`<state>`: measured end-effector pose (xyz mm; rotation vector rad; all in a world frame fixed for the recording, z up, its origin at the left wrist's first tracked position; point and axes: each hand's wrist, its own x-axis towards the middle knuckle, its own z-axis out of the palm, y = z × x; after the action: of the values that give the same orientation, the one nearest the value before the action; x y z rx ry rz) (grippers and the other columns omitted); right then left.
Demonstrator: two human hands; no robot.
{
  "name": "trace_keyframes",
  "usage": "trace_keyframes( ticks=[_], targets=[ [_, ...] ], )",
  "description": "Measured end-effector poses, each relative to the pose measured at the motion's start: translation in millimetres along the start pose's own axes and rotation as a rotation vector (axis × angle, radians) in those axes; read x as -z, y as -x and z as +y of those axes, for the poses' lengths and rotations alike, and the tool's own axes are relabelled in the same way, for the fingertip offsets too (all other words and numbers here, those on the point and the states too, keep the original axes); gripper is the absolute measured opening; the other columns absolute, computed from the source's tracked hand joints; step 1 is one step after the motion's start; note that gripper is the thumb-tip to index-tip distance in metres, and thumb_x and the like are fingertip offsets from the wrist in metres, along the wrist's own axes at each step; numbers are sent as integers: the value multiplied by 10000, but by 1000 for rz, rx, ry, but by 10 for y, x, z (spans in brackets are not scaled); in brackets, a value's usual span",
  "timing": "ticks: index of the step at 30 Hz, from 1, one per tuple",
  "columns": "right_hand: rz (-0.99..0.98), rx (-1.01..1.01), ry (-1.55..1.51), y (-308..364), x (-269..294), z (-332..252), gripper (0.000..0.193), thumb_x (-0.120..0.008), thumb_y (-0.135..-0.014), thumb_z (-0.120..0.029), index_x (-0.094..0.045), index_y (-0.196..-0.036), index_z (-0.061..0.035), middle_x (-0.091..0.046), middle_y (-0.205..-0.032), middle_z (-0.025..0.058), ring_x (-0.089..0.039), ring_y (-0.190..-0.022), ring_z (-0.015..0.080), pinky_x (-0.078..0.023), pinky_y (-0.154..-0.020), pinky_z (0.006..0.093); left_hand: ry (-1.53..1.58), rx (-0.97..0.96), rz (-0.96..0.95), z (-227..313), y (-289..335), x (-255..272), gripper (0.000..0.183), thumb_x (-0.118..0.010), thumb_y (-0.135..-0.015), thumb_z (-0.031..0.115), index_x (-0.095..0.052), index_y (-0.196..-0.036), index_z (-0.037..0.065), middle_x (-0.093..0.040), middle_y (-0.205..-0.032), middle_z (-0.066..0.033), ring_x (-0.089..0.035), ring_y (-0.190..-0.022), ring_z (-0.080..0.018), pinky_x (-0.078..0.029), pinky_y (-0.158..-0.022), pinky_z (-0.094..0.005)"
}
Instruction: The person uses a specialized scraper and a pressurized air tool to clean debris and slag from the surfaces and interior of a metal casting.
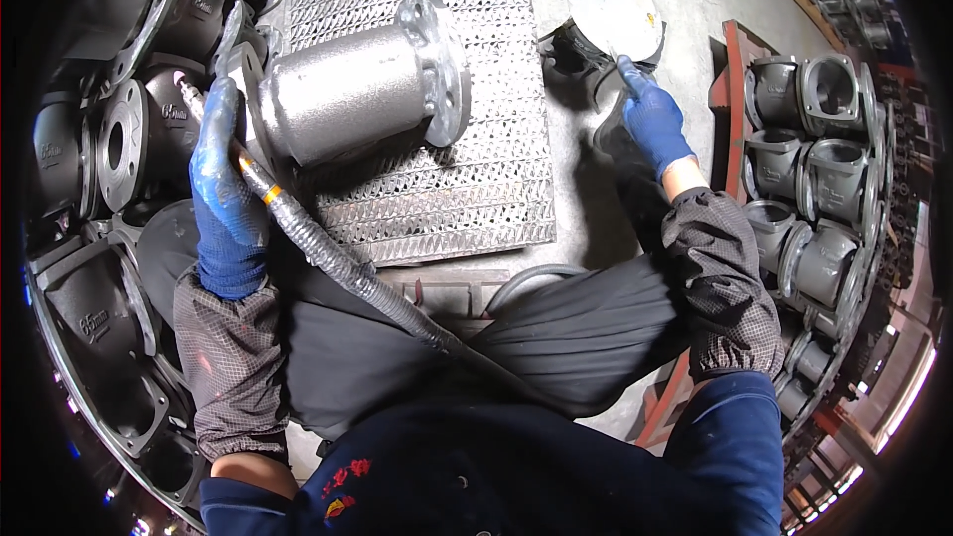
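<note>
My left hand (225, 174), in a blue glove, is closed round a slim hand grinder (256, 177) with a pinkish tip. A wrapped hose (342, 263) runs from the tool down across my lap. That hand lies against the near-left flange of a grey cast-metal valve body (347, 94), which rests on its side on a ridged metal plate (496, 179). My right hand (655, 119), also gloved in blue, reaches forward with its index finger stretched out. The fingertip is at the near edge of a bright round disc (615, 15); whether it touches cannot be told.
Grey flanged castings (184, 15) are stacked close on my left. To the right, more castings (829, 179) stand in rows beside a red metal frame (733, 109). Dark objects sit under the disc. My bent legs (586, 328) are near the plate's front edge.
</note>
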<state>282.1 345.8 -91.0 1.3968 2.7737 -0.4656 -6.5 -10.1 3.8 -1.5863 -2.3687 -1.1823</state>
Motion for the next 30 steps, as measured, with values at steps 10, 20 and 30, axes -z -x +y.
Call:
trace_keyframes(
  ticks=[10, 20, 30],
  targets=[
    [10, 85, 169, 32, 139, -53, 505, -440, -789, -16, -584, -1205, -262, -661, -945, 131, -638, -874, 268, -486, -810, 355, -114, 34, 16, 74, -30, -17, 452, -374, -943, 191, -392, -1298, -88, -451, -1308, -255, -429, -1240, -344, -307, -1059, -415],
    [-21, -9, 56, -69, 284, -106, 449, -451, -783, -34, -616, -1162, -208, -640, -1062, 119, -626, -939, 273, -478, -843, 321, -67, -21, 42, 63, -14, 3, 414, -379, -930, 124, -418, -1273, -103, -468, -1288, -261, -440, -1230, -346, -311, -1059, -405],
    [53, 33, -160, -69, 203, 2, 456, -449, -758, -69, -621, -1152, -221, -635, -1048, 144, -619, -928, 314, -483, -834, 361, -58, -1, 34, 52, -21, 3, 408, -384, -933, 118, -415, -1278, -97, -458, -1297, -259, -433, -1236, -344, -309, -1062, -406]
  ],
)
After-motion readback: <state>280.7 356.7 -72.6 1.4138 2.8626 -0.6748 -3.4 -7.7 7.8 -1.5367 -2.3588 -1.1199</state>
